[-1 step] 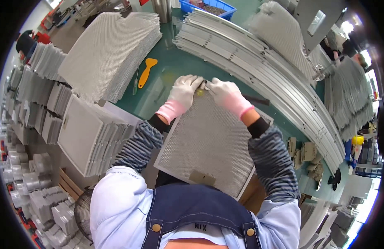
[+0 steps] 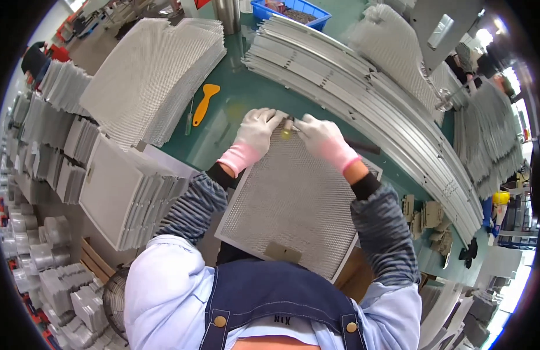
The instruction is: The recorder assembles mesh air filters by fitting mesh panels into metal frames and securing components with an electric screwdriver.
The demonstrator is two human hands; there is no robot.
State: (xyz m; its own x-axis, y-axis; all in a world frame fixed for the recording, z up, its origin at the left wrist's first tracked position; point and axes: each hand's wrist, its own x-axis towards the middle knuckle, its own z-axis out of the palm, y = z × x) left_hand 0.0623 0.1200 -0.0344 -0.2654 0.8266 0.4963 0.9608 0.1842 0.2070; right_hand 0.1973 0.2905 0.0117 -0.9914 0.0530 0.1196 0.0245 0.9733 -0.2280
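A framed metal mesh panel leans toward me, its near edge by my apron and its far corner under my hands. My left hand, in a white glove with a pink cuff, is closed on that far corner. Gloved the same way, my right hand grips a small mallet. The mallet's dark handle sticks out to the right past my hand, and its yellow-tipped head rests at or just over the panel's corner. My fingers partly hide the corner. A tan plate sits at the panel's near edge.
An orange scraper and a green-handled screwdriver lie left on the green table, beside stacked mesh sheets. Long metal strips are piled across the far right. A blue bin stands at the back; framed panels stand at left.
The mallet's head has shifted slightly right and turned, showing more of its yellow tip. My right hand has moved a little right and down; my left hand stays at the corner.
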